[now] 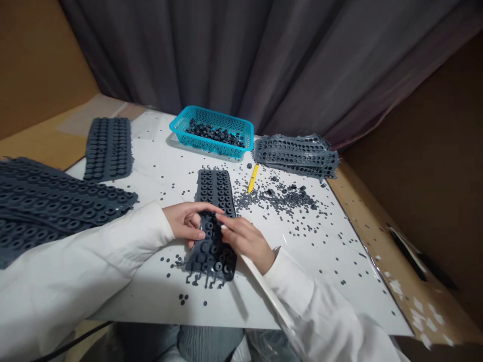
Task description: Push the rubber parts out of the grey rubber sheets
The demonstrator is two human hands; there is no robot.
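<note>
A dark grey moulded rubber sheet (215, 188) with rows of ring-shaped parts lies on the white table in front of me; its near end has thin stringy tabs. My left hand (187, 221) grips the sheet's left edge, thumb on top and index finger stretched across it. My right hand (249, 244) is closed over the sheet's right side, around a long white stick-like tool (258, 276) that slants down toward my right forearm. The tool's tip is hidden by the fingers. Both hands almost meet at the sheet's middle.
A blue basket (211, 150) holds many small dark parts. More moulded sheets lie left (107, 148) and far left (56, 198); punched-out sheets (296, 153) lie back right. A yellow pen-like tool (253, 178) sits beside scattered dark discs (287, 198). A grey curtain (226, 55) hangs behind.
</note>
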